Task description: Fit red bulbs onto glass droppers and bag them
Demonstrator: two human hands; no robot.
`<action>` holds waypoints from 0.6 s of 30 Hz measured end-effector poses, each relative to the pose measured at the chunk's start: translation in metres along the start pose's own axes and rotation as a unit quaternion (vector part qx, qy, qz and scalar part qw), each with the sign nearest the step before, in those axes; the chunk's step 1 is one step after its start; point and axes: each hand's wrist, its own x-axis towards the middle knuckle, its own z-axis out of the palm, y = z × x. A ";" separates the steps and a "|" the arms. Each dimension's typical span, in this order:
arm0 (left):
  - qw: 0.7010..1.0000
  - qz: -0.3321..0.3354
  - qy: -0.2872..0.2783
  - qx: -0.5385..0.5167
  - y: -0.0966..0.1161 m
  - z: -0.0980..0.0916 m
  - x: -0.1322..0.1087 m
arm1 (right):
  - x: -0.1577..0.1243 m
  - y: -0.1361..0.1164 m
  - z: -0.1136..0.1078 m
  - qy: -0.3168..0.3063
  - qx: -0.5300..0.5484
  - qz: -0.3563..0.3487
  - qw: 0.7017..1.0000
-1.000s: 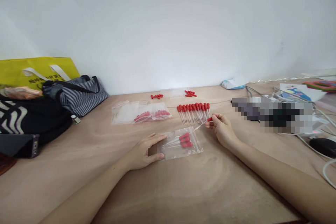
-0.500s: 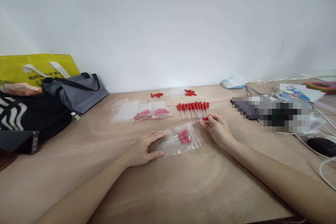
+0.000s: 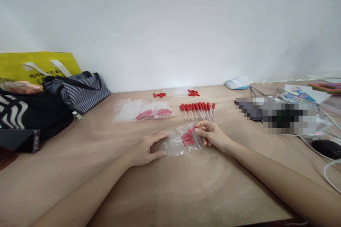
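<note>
A clear zip bag [image 3: 174,150] lies flat on the table, with several red-bulbed droppers [image 3: 188,138] inside, bulbs toward the right. My left hand [image 3: 145,150] rests at the bag's left end, thumb and fingers apart, fingertips touching its edge. At the bag's right, open-looking end, my right hand [image 3: 213,135] pinches a dropper [image 3: 196,127] by its red bulb. Its tube points left into the bag, partly hidden by plastic. Just behind lies a row of droppers [image 3: 197,107], bulbs away from me.
Filled zip bags [image 3: 163,108] and flat clear bags [image 3: 124,110] lie behind my left hand. Loose red bulbs [image 3: 160,95] sit near the wall. Striped and dark bags [image 3: 82,90] stand left. Cables, a phone [image 3: 249,110] and a black mouse [image 3: 326,148] occupy the right.
My right hand has moved left from beside the row to the bag's mouth, carrying the dropper, whose tube now lies in the bag. My left hand stays put.
</note>
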 end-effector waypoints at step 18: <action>0.999 0.045 0.007 -0.024 -0.003 0.002 0.001 | 0.032 -0.007 -0.028 0.160 -0.300 -0.015 0.940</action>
